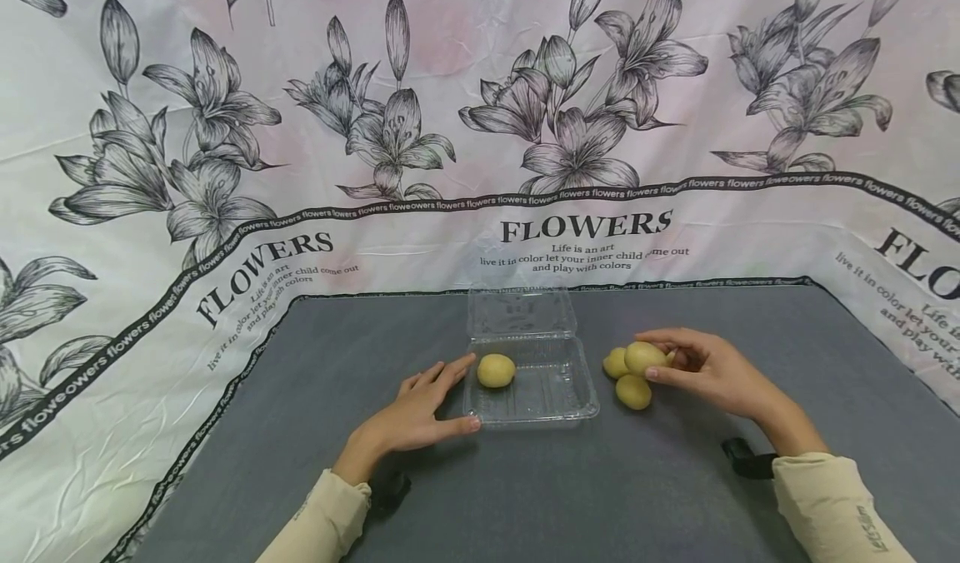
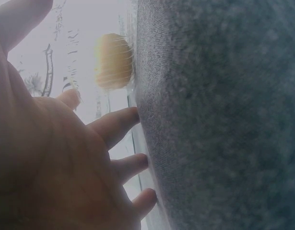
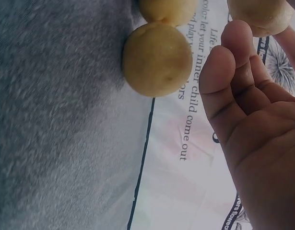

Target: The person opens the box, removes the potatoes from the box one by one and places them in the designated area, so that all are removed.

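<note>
A clear plastic clamshell box [image 1: 540,417] lies with its lid raised toward the back, and one lemon [image 1: 496,371] sits at the left inside it. My left hand [image 1: 420,409] is spread at the box's left side, its fingertips and thumb touching the rim. In the left wrist view that lemon [image 2: 113,61] shows through the plastic wall. My right hand [image 1: 708,371] pinches another lemon [image 1: 645,358] between thumb and fingers, raised over two lemons on the table, a near one [image 1: 633,392] and a far one [image 1: 615,363]. The right wrist view shows the held lemon [image 3: 262,14] partly cut off.
The box's lid [image 1: 521,313] leans near the table's back edge. A grey cloth covers the table [image 1: 637,496]. Behind and at both sides hangs a white curtain [image 1: 420,246] printed with flowers and lettering. Dark wrist straps [image 1: 746,459] sit below the hands.
</note>
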A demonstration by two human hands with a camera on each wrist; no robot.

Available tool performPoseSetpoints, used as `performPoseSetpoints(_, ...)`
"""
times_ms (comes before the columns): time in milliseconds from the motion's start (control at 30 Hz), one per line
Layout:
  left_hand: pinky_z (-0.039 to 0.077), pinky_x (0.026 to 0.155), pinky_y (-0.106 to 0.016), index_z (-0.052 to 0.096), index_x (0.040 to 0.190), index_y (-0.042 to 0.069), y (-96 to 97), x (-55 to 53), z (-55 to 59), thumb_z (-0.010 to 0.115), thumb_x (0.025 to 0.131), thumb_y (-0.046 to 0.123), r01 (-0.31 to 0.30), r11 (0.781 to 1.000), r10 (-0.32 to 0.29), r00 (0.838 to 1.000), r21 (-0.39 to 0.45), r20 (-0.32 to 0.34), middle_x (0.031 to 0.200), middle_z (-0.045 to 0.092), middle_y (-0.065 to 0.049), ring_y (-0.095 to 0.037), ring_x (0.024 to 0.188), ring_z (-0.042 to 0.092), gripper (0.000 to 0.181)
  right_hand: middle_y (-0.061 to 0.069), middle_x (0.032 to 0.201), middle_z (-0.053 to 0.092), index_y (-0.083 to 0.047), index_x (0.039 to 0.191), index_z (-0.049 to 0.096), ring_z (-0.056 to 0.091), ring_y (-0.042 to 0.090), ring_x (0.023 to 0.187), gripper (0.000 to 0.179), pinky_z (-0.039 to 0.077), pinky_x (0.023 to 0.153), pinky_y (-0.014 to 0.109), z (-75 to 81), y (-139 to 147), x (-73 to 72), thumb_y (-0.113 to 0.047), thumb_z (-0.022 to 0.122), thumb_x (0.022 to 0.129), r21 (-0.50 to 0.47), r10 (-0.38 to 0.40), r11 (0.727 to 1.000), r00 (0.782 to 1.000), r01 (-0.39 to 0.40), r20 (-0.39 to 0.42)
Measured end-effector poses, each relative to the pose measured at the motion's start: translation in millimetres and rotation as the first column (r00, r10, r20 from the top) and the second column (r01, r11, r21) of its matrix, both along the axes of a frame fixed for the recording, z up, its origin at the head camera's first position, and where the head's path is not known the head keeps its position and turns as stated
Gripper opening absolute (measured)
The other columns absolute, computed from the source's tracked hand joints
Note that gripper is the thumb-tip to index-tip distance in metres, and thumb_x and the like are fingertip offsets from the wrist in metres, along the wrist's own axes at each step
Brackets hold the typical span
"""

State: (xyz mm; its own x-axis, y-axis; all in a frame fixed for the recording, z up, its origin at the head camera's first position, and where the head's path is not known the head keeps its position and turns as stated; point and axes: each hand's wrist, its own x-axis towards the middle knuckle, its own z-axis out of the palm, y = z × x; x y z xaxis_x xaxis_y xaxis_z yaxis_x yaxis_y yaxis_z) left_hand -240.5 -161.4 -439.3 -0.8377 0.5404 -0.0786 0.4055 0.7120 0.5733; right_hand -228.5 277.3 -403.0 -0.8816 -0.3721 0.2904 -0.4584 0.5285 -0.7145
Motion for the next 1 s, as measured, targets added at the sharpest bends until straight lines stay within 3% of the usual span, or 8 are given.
performPoseSetpoints(1000,0.008,0.122,-0.068,0.013,0.164,0.037,0.0,-0.3,-1.5,0.061,0.092,0.066,-0.004,1.0,0.004,1.0,0.002,-0.007,0.166,0.035,0.001,-0.039,0.159,0.009,0.091,0.0,0.101,0.066,-0.013,0.133,0.067,0.053,0.006,0.063,0.043,0.042,0.053,0.025,-16.1,26.1,12.1,-0.014,0.077,0.091,0.057,-0.044,0.997,0.999,0.045,-0.019)
